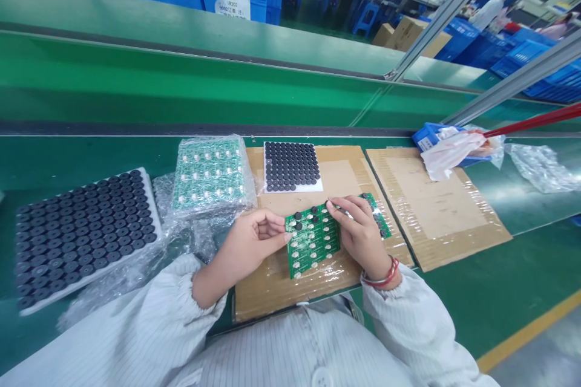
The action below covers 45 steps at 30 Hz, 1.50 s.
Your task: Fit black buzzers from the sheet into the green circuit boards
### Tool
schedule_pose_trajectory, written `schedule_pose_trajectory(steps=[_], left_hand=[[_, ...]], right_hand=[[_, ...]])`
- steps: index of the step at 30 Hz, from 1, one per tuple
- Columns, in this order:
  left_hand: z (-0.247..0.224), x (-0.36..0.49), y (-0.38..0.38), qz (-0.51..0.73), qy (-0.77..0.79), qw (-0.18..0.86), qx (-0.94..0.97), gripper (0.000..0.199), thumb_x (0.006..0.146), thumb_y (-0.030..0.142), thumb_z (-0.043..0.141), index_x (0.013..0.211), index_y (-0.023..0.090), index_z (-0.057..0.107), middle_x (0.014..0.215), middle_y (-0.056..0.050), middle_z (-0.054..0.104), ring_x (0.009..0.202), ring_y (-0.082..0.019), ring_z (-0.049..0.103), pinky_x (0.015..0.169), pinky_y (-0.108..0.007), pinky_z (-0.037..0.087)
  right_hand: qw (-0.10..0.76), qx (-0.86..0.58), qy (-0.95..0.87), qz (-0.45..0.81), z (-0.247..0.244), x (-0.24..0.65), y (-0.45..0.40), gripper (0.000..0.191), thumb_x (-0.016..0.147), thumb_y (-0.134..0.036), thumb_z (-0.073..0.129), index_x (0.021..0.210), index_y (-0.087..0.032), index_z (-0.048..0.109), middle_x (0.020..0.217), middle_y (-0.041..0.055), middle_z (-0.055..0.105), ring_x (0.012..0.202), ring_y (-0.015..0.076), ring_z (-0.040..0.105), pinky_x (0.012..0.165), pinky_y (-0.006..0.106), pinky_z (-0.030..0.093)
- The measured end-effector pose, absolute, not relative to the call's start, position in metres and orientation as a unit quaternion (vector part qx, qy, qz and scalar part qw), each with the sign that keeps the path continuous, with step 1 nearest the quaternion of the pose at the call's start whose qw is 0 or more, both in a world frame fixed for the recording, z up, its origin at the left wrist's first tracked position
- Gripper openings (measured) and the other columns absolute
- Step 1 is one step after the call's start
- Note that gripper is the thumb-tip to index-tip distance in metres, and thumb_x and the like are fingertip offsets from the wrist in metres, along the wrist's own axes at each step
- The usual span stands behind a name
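Note:
A green circuit board panel (313, 243) with rows of small white parts lies tilted over the cardboard. Several round black buzzers sit on its upper rows. My left hand (254, 240) pinches the panel's left edge between thumb and fingers. My right hand (358, 231) is over the panel's right part, its fingertips closed on a small round black buzzer (328, 204) at the upper edge. The hand hides part of the board behind it. Just beyond, a white foam tray (305, 188) holds rows of the same black buzzers.
On the left stands a larger foam tray (152, 208) of black round parts. Beside it is a bubble-wrapped stack of boards (209, 172). A second cardboard sheet (431, 205), a blue bin (426, 136) with plastic bags and a red bar (535, 120) are to the right.

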<state>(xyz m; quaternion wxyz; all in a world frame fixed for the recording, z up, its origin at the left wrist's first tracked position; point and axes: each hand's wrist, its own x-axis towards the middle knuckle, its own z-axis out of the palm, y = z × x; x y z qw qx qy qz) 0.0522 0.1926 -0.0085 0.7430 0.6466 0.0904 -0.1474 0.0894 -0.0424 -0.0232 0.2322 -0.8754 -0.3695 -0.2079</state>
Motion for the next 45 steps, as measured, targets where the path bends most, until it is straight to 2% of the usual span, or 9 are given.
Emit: schedule_pose_trajectory(steps=[9,14,17,20,25,30,34,39,45], left_hand=[[-0.011,0.055,0.191,-0.138,0.148,0.752,0.628,0.02,0.058,0.012,0.074,0.073,0.014,0.061,0.065,0.005,0.062,0.061,-0.005,0.058,0.059,-0.015,0.05],[-0.012,0.056,0.191,-0.139,0.143,0.752,0.628,0.022,0.057,0.013,0.074,0.074,0.014,0.061,0.066,0.005,0.061,0.061,-0.006,0.058,0.058,-0.017,0.051],[-0.013,0.056,0.191,-0.145,0.144,0.755,0.623,0.022,0.058,0.016,0.075,0.074,0.015,0.06,0.066,0.004,0.061,0.061,-0.007,0.059,0.059,-0.02,0.051],[-0.014,0.056,0.191,-0.147,0.145,0.76,0.617,0.024,0.058,0.018,0.076,0.075,0.015,0.06,0.067,0.004,0.061,0.06,-0.008,0.059,0.059,-0.022,0.052],[-0.014,0.056,0.191,-0.143,0.15,0.76,0.616,0.025,0.056,0.018,0.076,0.074,0.014,0.06,0.067,0.003,0.061,0.06,-0.009,0.059,0.06,-0.022,0.052],[-0.018,0.055,0.192,-0.147,0.142,0.764,0.612,0.023,0.06,0.018,0.075,0.078,0.014,0.06,0.069,0.003,0.06,0.064,-0.007,0.059,0.061,-0.02,0.052],[-0.02,0.055,0.192,-0.15,0.138,0.763,0.614,0.024,0.062,0.019,0.074,0.08,0.014,0.06,0.07,0.003,0.06,0.064,-0.008,0.059,0.062,-0.022,0.052],[-0.019,0.056,0.192,-0.148,0.141,0.764,0.612,0.024,0.061,0.018,0.074,0.079,0.013,0.06,0.069,0.003,0.059,0.063,-0.007,0.059,0.062,-0.021,0.051],[-0.02,0.056,0.192,-0.147,0.138,0.762,0.615,0.024,0.06,0.018,0.075,0.079,0.014,0.06,0.07,0.003,0.061,0.063,-0.008,0.059,0.062,-0.022,0.051]], right_hand=[[0.271,-0.88,-0.342,-0.188,-0.019,0.089,-0.047,0.058,0.089,0.001,0.031,0.138,-0.03,0.037,0.117,0.0065,0.053,0.104,0.0245,0.046,0.09,0.047,0.042],[0.19,-0.896,-0.359,-0.18,-0.017,0.087,-0.048,0.054,0.086,0.003,0.032,0.129,-0.025,0.05,0.121,0.0074,0.052,0.105,0.0265,0.043,0.09,0.048,0.041],[0.188,-0.895,-0.366,-0.173,-0.007,0.092,-0.053,0.049,0.085,0.003,0.032,0.123,-0.019,0.054,0.122,0.01,0.051,0.107,0.0275,0.042,0.091,0.049,0.04],[0.21,-0.889,-0.362,-0.185,0.008,0.109,-0.059,0.038,0.088,-0.002,0.037,0.117,-0.017,0.057,0.111,0.01,0.057,0.101,0.0255,0.048,0.088,0.046,0.042],[0.186,-0.893,-0.388,-0.129,0.017,0.156,-0.049,0.013,0.088,-0.012,0.054,0.089,-0.016,0.066,0.085,0.0065,0.063,0.081,0.0226,0.054,0.076,0.038,0.045],[0.158,-0.909,-0.384,-0.043,0.006,0.18,-0.021,0.006,0.08,-0.01,0.069,0.076,-0.015,0.067,0.075,0.0036,0.064,0.074,0.0202,0.055,0.072,0.033,0.043],[0.172,-0.915,-0.364,-0.022,0.001,0.182,-0.013,0.007,0.077,-0.011,0.073,0.077,-0.013,0.067,0.071,0.0026,0.064,0.07,0.0178,0.057,0.069,0.029,0.043],[0.179,-0.91,-0.373,-0.011,-0.001,0.185,-0.017,0.012,0.076,-0.006,0.072,0.082,-0.015,0.068,0.079,0.0016,0.067,0.075,0.0162,0.06,0.07,0.026,0.045],[0.129,-0.898,-0.422,0.004,0.002,0.19,-0.016,0.011,0.078,-0.004,0.069,0.083,-0.014,0.07,0.08,0.0037,0.067,0.075,0.0184,0.06,0.071,0.028,0.045]])
